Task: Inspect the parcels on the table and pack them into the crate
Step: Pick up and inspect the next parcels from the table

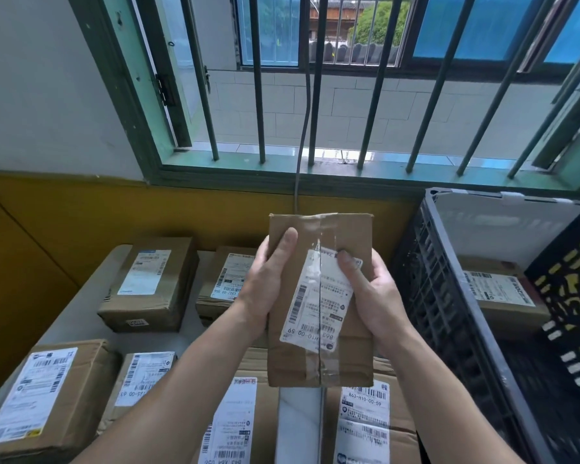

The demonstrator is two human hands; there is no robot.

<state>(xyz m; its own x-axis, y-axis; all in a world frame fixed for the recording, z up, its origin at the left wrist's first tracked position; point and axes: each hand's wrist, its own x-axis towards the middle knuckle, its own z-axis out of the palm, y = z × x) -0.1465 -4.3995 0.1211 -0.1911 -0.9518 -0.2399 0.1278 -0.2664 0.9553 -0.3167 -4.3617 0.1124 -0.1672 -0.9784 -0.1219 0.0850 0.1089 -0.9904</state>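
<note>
I hold a brown cardboard parcel (318, 349) upright in front of me, above the table. It has clear tape down its middle and a white shipping label facing me. My left hand (268, 279) grips its left edge with the thumb across the front. My right hand (370, 289) grips the right edge, thumb pressed on the label. The black plastic crate (449, 296) stands to the right, and one labelled parcel (499, 296) lies inside it.
Several more labelled cardboard parcels lie on the grey table (77, 313): one at the back left (148, 286), one behind my left hand (221, 283), others at the near edge (44, 396). A barred window (315, 95) and a yellow wall rise behind.
</note>
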